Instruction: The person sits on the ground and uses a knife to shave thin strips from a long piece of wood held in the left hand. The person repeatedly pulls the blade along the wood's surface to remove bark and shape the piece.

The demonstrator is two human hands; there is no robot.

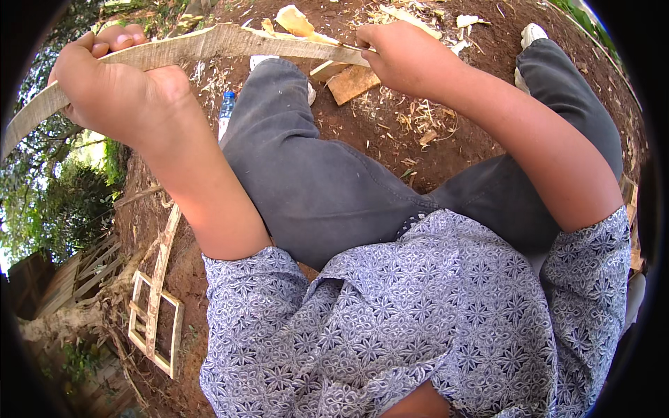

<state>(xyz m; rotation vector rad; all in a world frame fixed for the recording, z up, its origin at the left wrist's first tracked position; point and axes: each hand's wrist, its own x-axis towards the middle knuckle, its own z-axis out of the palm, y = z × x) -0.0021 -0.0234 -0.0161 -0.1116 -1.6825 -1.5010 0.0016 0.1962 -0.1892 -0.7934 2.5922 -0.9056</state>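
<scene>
A long, pale board [209, 47] of rough wood stretches across the top of the view, its upper edge cut unevenly. Fingers of my left hand [118, 76] are wrapped round it toward its left end. At its other end, my right hand [411, 59] is closed on a thin, dark, blade-like tool [352, 47], mostly hidden by the fingers. The tool lies against the board's edge. Beyond the board is a pale wood chip [295, 21]. Below the board's right end, an orange-brown wood block [353, 83] rests on the ground.
Wood shavings [425, 115] litter the brown soil between my legs. A blue-capped plastic bottle [226, 108] stands beside my left leg. To the left lies a wooden frame [174, 334] with a long stick [164, 258] across it, near tree roots [70, 317].
</scene>
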